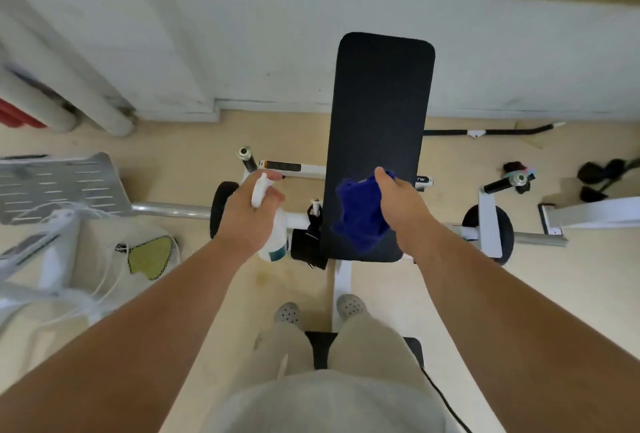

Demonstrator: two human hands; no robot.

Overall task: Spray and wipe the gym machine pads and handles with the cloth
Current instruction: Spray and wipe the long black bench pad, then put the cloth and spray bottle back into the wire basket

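Note:
A long black back pad [379, 114] of a white gym machine runs up the middle of the head view. My right hand [401, 206] holds a bunched blue cloth [360, 218] against the pad's lower end. My left hand [247, 214] grips a white spray bottle [273, 238] left of the pad, with a finger by the white trigger head. A black-gripped handle [247, 159] stands left of the pad and another handle [505, 183] right of it. The black seat pad [320, 349] shows between my legs.
Black wheels [221, 207] and white frame bars flank the pad. A grey perforated metal plate [59, 187], white cables and a yellow-green item [150, 256] lie at left. Dark objects [599, 176] sit on the floor at right. A white wall is close behind.

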